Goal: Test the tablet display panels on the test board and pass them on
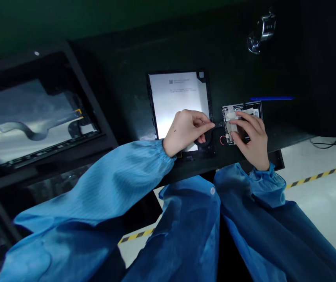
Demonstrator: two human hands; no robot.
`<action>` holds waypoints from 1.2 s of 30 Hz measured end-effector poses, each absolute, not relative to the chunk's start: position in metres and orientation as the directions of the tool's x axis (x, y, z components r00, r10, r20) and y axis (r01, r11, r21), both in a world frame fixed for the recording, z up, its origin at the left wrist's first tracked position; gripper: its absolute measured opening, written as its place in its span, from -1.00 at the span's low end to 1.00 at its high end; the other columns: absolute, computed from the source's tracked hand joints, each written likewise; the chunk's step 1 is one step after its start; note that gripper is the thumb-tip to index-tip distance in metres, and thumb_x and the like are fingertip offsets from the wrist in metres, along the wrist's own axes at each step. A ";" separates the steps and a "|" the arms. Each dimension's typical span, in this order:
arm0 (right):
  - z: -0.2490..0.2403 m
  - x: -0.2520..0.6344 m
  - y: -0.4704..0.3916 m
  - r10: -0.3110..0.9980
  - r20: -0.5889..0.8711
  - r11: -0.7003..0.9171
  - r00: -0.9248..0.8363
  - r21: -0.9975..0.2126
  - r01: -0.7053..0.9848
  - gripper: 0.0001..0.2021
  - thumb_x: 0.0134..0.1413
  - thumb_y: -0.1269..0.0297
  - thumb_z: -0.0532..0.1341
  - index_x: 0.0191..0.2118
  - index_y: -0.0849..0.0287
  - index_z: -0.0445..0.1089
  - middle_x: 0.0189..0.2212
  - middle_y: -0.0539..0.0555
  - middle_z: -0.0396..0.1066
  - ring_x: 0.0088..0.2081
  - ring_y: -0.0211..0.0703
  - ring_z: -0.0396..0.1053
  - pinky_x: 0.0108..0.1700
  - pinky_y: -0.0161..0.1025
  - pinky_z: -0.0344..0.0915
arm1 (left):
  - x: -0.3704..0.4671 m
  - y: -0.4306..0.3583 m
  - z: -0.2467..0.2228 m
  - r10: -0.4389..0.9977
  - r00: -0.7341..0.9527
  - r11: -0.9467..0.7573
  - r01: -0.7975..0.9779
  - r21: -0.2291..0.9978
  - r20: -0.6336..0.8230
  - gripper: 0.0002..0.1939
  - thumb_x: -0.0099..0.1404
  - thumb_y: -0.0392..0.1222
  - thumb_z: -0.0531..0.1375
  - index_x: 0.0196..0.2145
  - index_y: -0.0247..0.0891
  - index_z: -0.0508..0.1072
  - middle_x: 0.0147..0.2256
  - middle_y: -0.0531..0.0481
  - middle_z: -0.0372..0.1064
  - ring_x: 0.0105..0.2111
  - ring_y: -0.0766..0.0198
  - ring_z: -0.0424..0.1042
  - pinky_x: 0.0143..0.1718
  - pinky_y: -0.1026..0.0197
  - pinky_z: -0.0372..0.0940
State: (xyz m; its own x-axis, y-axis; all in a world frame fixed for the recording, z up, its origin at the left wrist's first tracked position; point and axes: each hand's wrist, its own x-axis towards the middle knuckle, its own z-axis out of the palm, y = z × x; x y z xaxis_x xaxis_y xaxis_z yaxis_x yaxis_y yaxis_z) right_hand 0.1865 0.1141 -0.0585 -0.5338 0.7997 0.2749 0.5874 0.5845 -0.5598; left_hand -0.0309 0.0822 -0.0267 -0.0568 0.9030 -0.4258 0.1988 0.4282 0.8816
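My left hand (189,129) reaches over a flat display panel (172,102) with a white back and a black frame. Its thumb and forefinger pinch a black ribbon cable (220,124), whose end meets the left edge of a circuit board (228,111). My right hand (251,139) holds that board from the right, with bent fingers and thumb pressing on its top. Pale tape strips cover part of the board, and a thin red wire (222,140) loops out at its lower left. The fingers hide the cable's exact contact with the board.
A blue pen-like stick (272,98) lies behind the board. Farther back is a shiny metal ring-shaped piece (266,29). At the left, a black tray (88,94) contains another panel (29,121) with a ribbon cable. The dark table's front edge lies close to my lap.
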 end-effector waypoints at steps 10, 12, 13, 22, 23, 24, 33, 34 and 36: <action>-0.057 0.187 0.114 0.804 0.256 0.575 -0.536 -0.564 0.593 -0.79 0.29 0.28 0.16 -0.02 0.02 0.47 0.12 0.05 0.46 0.15 0.02 0.36 0.20 0.03 0.31 | -0.027 0.088 -0.020 0.864 -0.022 0.497 0.197 0.845 -0.503 -0.79 0.24 -0.31 0.29 -0.55 -0.33 0.45 -0.72 0.07 0.36 -0.74 0.41 0.34 -0.68 0.42 0.24; -0.057 0.186 0.114 0.803 0.267 0.579 -0.533 -0.562 0.590 -0.79 0.29 0.28 0.17 -0.02 0.02 0.47 0.12 0.05 0.46 0.14 0.02 0.37 0.20 0.03 0.31 | -0.027 0.088 -0.019 0.864 -0.021 0.497 0.195 0.845 -0.503 -0.79 0.24 -0.32 0.28 -0.54 -0.33 0.45 -0.72 0.08 0.36 -0.74 0.41 0.33 -0.67 0.42 0.23; -0.057 0.186 0.114 0.801 0.272 0.582 -0.533 -0.562 0.588 -0.79 0.29 0.28 0.17 -0.02 0.03 0.47 0.12 0.05 0.46 0.14 0.02 0.37 0.20 0.03 0.31 | -0.027 0.088 -0.019 0.864 -0.023 0.499 0.188 0.846 -0.504 -0.80 0.24 -0.33 0.28 -0.54 -0.33 0.45 -0.72 0.08 0.35 -0.74 0.41 0.33 -0.67 0.42 0.23; -0.055 0.186 0.113 0.815 0.220 0.558 -0.536 -0.545 0.626 -0.78 0.30 0.26 0.15 -0.01 -0.01 0.47 0.13 0.04 0.45 0.16 0.05 0.36 0.21 0.08 0.31 | -0.027 0.088 -0.018 0.867 -0.024 0.494 0.166 0.853 -0.497 -0.82 0.21 -0.31 0.32 -0.53 -0.32 0.48 -0.71 0.06 0.37 -0.73 0.38 0.34 -0.67 0.39 0.26; -0.055 0.186 0.113 0.814 0.220 0.560 -0.538 -0.542 0.626 -0.78 0.30 0.26 0.14 -0.01 -0.01 0.47 0.13 0.04 0.45 0.16 0.05 0.36 0.21 0.08 0.31 | -0.026 0.088 -0.019 0.866 -0.025 0.495 0.175 0.851 -0.499 -0.82 0.21 -0.31 0.31 -0.54 -0.32 0.48 -0.72 0.06 0.37 -0.73 0.38 0.34 -0.66 0.39 0.25; -0.055 0.186 0.114 0.812 0.222 0.564 -0.540 -0.539 0.626 -0.78 0.31 0.26 0.14 -0.01 -0.01 0.46 0.13 0.04 0.45 0.16 0.05 0.36 0.21 0.08 0.31 | -0.026 0.088 -0.019 0.865 -0.026 0.498 0.181 0.848 -0.502 -0.81 0.21 -0.31 0.31 -0.54 -0.32 0.47 -0.72 0.06 0.37 -0.74 0.38 0.34 -0.67 0.39 0.25; -0.056 0.186 0.113 0.802 0.252 0.581 -0.541 -0.540 0.609 -0.80 0.30 0.28 0.16 -0.02 0.02 0.46 0.12 0.05 0.46 0.14 0.02 0.37 0.21 0.03 0.31 | -0.026 0.088 -0.020 0.863 -0.046 0.500 0.206 0.841 -0.502 -0.80 0.23 -0.32 0.29 -0.55 -0.32 0.48 -0.73 0.07 0.35 -0.75 0.39 0.31 -0.67 0.39 0.21; -0.056 0.186 0.113 0.801 0.257 0.583 -0.541 -0.543 0.605 -0.80 0.30 0.28 0.16 -0.03 0.03 0.46 0.12 0.05 0.46 0.14 0.02 0.37 0.20 0.03 0.31 | -0.026 0.088 -0.020 0.864 -0.045 0.499 0.206 0.841 -0.502 -0.80 0.23 -0.32 0.29 -0.55 -0.32 0.48 -0.74 0.08 0.35 -0.75 0.40 0.31 -0.67 0.39 0.21; -0.056 0.186 0.113 0.801 0.254 0.582 -0.542 -0.543 0.605 -0.80 0.30 0.27 0.16 -0.02 0.02 0.46 0.12 0.05 0.46 0.14 0.03 0.37 0.20 0.04 0.31 | -0.026 0.089 -0.019 0.862 -0.043 0.502 0.207 0.840 -0.504 -0.79 0.23 -0.33 0.29 -0.55 -0.32 0.47 -0.74 0.08 0.35 -0.75 0.40 0.30 -0.68 0.39 0.21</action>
